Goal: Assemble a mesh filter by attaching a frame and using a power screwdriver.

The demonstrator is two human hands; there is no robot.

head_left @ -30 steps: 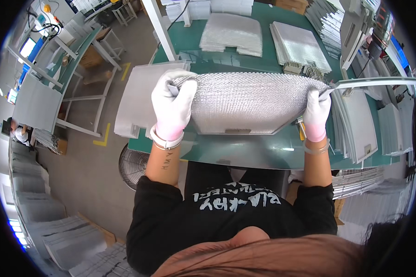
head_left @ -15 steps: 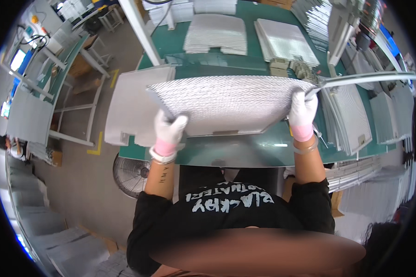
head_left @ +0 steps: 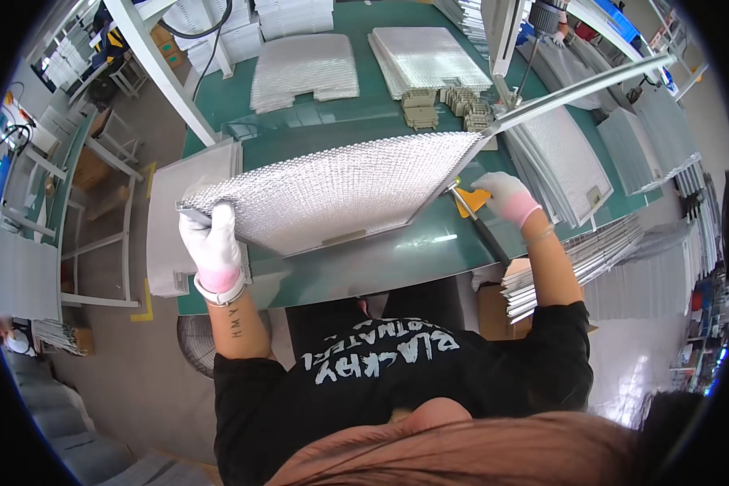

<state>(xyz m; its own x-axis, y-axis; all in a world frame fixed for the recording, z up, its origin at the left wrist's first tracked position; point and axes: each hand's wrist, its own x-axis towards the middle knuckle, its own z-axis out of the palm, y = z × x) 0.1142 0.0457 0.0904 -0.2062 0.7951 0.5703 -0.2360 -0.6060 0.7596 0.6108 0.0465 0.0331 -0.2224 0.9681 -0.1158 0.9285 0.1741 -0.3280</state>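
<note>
A silver mesh filter panel [head_left: 340, 186] with a thin metal frame is tilted over the table, its far right corner beside the end of a metal bar [head_left: 583, 95]. My left hand [head_left: 211, 243], in a white glove with a pink cuff, is closed round the panel's left edge. To the right of the panel, my right hand [head_left: 506, 197], gloved alike, is off it with fingers extended. Its fingertips are at an orange flat piece [head_left: 471, 201]; whether they grip it is unclear. Beside that lies a tool with a metal head and dark handle [head_left: 488, 239].
Stacked mesh panels [head_left: 304, 71] and another stack [head_left: 425, 61] stand at the back of the green table [head_left: 300, 125]. Beige plastic clips [head_left: 419, 109] lie before them. More panels lean at right [head_left: 563, 162]; a pale stack [head_left: 178, 219] lies left. A white post [head_left: 166, 77] rises nearby.
My right hand has let go of the panel's right edge and moved down to the orange piece. My left hand keeps its hold, and the panel now slants more, left side nearer me.
</note>
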